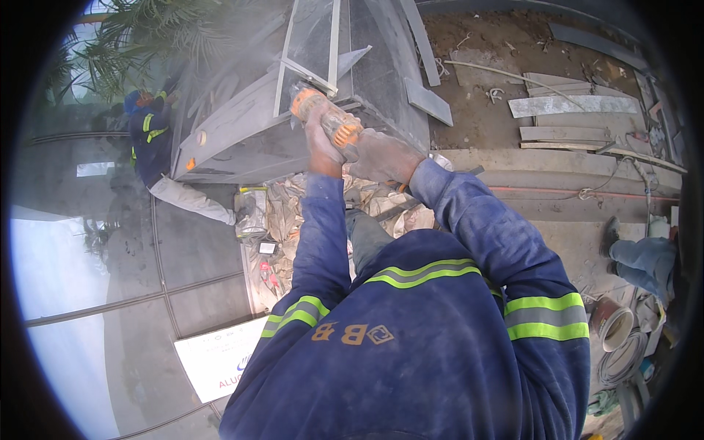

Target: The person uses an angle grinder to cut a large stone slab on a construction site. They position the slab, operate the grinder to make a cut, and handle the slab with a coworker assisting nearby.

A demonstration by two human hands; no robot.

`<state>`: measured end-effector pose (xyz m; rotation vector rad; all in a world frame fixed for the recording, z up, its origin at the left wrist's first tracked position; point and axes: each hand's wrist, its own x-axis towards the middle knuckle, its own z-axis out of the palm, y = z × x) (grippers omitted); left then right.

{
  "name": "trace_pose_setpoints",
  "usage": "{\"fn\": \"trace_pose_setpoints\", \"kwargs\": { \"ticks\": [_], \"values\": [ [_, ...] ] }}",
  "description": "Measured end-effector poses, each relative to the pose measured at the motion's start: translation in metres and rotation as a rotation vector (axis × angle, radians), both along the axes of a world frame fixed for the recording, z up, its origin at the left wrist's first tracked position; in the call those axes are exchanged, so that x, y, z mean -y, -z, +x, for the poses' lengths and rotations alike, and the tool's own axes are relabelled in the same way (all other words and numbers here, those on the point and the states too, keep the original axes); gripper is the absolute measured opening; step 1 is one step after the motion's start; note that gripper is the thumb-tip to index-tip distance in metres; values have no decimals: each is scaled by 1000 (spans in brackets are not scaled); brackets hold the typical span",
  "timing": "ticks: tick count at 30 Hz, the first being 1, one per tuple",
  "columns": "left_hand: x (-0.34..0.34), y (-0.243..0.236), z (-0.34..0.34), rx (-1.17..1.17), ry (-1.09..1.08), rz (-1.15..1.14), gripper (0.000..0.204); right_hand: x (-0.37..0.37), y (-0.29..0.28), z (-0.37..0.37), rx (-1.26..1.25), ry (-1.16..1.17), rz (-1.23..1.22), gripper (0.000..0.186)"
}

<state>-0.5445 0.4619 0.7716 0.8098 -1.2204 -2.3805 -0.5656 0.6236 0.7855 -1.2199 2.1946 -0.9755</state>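
My left hand [324, 144] wraps round the body of an orange and grey angle grinder [339, 128], dusty all over. Behind it, my right hand [383, 156] closes on the rear end of the same tool. The grinder's front end points up and away from me, against a narrow metal strip [309, 76] on a large grey panelled structure [242, 143]. Dust blurs that end, so the disc cannot be made out. Two long pale strips [334, 40] run upward along the structure from there.
A co-worker [152, 139] crouches at the left beside the structure, on dark glossy tiles [202, 249]. Crumpled sheeting [286, 209] lies below my arms. Cut panels [572, 106] rest on soil at right; another person's legs [642, 257] and a bucket [612, 325] are farther right.
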Motion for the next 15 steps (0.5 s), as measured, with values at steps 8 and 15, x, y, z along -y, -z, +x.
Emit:
{"fn": "trace_pose_setpoints", "kwargs": {
  "ticks": [8,15],
  "values": [
    [-19,-8,8,0,-10,60,30,-26,-14,14,111,70,25,50],
    [-14,-2,11,-10,13,74,32,-28,-15,16,143,85,39,52]
  ]
}}
